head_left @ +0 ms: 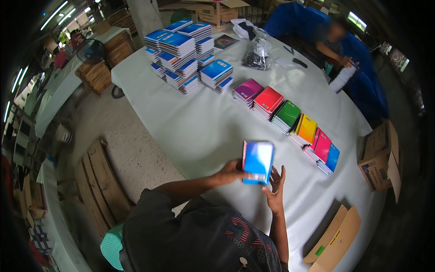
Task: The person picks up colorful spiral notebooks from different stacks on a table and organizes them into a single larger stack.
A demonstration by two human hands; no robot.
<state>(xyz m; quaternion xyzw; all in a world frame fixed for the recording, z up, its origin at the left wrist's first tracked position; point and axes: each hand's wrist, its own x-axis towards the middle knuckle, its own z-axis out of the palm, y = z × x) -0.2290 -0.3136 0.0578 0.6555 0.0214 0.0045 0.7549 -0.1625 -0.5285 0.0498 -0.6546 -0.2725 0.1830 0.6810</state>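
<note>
A stack of blue spiral-bound notebooks [257,158] is held over the white-covered table, a bright glare on its cover. My left hand [232,173] grips it by the lower left edge, thumb on top. My right hand [275,189] is at its lower right corner, fingers spread and thumb apart; whether it touches the notebooks I cannot tell. Beyond them runs a slanting row of notebook piles: purple [248,89], red [268,99], green [287,113], yellow [306,128], pink [321,146] and blue [333,157].
Tall stacks of blue notebooks [176,45] stand at the table's far left. A clear plastic bag [257,56] lies at the back. Cardboard boxes sit at the right [375,158] and near right [334,238]. Across the table a person [333,43] handles a spiral notebook [343,78].
</note>
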